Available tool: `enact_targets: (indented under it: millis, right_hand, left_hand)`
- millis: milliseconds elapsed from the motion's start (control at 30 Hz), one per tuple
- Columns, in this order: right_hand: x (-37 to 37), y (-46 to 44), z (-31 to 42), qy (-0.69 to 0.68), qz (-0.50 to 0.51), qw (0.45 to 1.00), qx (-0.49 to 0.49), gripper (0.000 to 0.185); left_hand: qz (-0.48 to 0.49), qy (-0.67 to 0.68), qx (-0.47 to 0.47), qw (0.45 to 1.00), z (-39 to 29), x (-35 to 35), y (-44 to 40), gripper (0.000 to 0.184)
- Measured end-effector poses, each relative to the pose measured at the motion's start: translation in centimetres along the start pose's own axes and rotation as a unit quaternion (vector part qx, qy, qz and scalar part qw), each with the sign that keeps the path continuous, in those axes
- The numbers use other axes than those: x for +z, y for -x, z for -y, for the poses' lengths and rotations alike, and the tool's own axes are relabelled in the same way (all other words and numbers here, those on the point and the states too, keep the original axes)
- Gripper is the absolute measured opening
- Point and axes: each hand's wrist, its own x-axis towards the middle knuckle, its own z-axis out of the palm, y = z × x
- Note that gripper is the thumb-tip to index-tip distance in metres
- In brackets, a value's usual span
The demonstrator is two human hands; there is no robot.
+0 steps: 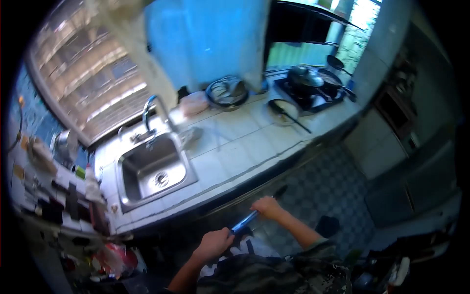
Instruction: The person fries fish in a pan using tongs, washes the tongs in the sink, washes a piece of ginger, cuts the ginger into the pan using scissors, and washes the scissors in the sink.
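Note:
Both hands are wrapped round a shiny blue pole (244, 223), held slanting in front of my body. My left hand (214, 245) grips its lower-left part, close to my waist. Farther up and to the right, my right hand (268, 208) is closed on the same pole. A dark end sticks out past the right hand, over the floor. Whatever the pole's other end carries is hidden, so I cannot tell what kind of tool it is.
A white tiled counter (230, 152) runs ahead, with a steel sink (147, 166) and faucet (148, 112). Farther right stand a dish basin (226, 105), a pan (284, 110) and a stove (298, 95). The checkered floor (342, 181) lies to the right, beside a refrigerator (416, 186).

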Motion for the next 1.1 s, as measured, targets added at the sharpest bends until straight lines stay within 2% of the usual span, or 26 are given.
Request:
enact_targets:
  millis: [133, 167, 200, 267, 300, 333, 367, 400, 467, 533, 600, 733, 767, 833, 900, 1000, 1100]
  right_hand:
    - [-3.3, 8.1, -4.1, 0.028, -0.084, 0.993, 0.080, 0.008]
    - [-3.7, 10.1, -5.2, 0.025, -0.132, 0.983, 0.128, 0.009]
    - [-5.7, 13.7, -9.0, 0.033, -0.186, 0.966, 0.176, 0.010]
    - [-6.8, 17.4, -12.9, 0.038, -0.211, 0.953, 0.213, 0.013]
    - [-7.4, 19.0, -14.9, 0.038, -0.263, 0.929, 0.257, 0.015]
    - [-8.4, 20.7, -16.5, 0.033, -0.315, 0.899, 0.302, 0.019]
    - [-9.6, 22.7, -17.9, 0.019, -0.318, 0.890, 0.326, 0.037]
    - [-10.7, 24.2, -19.2, 0.023, -0.319, 0.888, 0.331, 0.037]
    - [-12.6, 27.4, -21.9, -0.053, -0.343, 0.832, 0.432, 0.049]
    - [-13.5, 30.9, -25.0, -0.048, -0.338, 0.827, 0.447, 0.056]
    - [-14.6, 33.2, -27.7, -0.086, -0.404, 0.783, 0.465, 0.052]
    - [-17.2, 35.8, -30.9, -0.107, -0.430, 0.753, 0.487, 0.043]
    - [-17.7, 36.2, -31.5, -0.107, -0.433, 0.739, 0.505, 0.036]
    - [-16.3, 38.1, -35.1, -0.116, -0.454, 0.723, 0.508, 0.032]
    - [-16.6, 39.6, -37.5, -0.045, -0.431, 0.710, 0.555, 0.026]
    - [-15.2, 43.9, -45.8, -0.036, -0.415, 0.724, 0.551, 0.026]
    - [-17.6, 45.7, -52.2, -0.062, -0.492, 0.691, 0.527, 0.026]
  left_hand:
    - [0.021, -0.068, 0.062, 0.996, -8.2, 0.3, -5.1, 0.028]
    - [-0.014, -0.076, 0.133, 0.988, -10.0, 0.8, -6.7, 0.027]
    - [-0.051, -0.087, 0.215, 0.971, -14.7, 1.3, -10.2, 0.027]
    - [-0.078, -0.090, 0.253, 0.960, -20.4, 2.3, -14.3, 0.024]
    - [-0.117, -0.081, 0.278, 0.950, -23.6, 2.8, -16.4, 0.023]
    - [-0.151, -0.072, 0.301, 0.939, -26.6, 3.5, -18.4, 0.021]
    - [-0.170, -0.068, 0.318, 0.930, -29.5, 4.3, -20.6, 0.019]
    - [-0.167, -0.068, 0.324, 0.929, -32.5, 4.8, -22.3, 0.019]
    - [-0.217, -0.029, 0.413, 0.884, -38.2, 5.5, -25.3, 0.017]
    - [-0.219, -0.030, 0.442, 0.869, -42.9, 6.3, -27.8, 0.016]
    - [-0.220, -0.034, 0.468, 0.855, -46.6, 7.0, -29.7, 0.015]
    - [-0.209, -0.051, 0.524, 0.824, -52.7, 7.6, -33.7, 0.016]
    - [-0.192, -0.079, 0.534, 0.820, -53.9, 8.0, -35.2, 0.016]
    - [-0.177, -0.107, 0.560, 0.802, -56.2, 8.6, -38.2, 0.017]
    - [-0.172, -0.101, 0.575, 0.794, -58.7, 9.1, -41.4, 0.017]
    - [-0.169, -0.091, 0.594, 0.781, -63.1, 8.9, -47.0, 0.017]
    - [-0.169, -0.067, 0.610, 0.771, -68.5, 7.5, -53.1, 0.018]
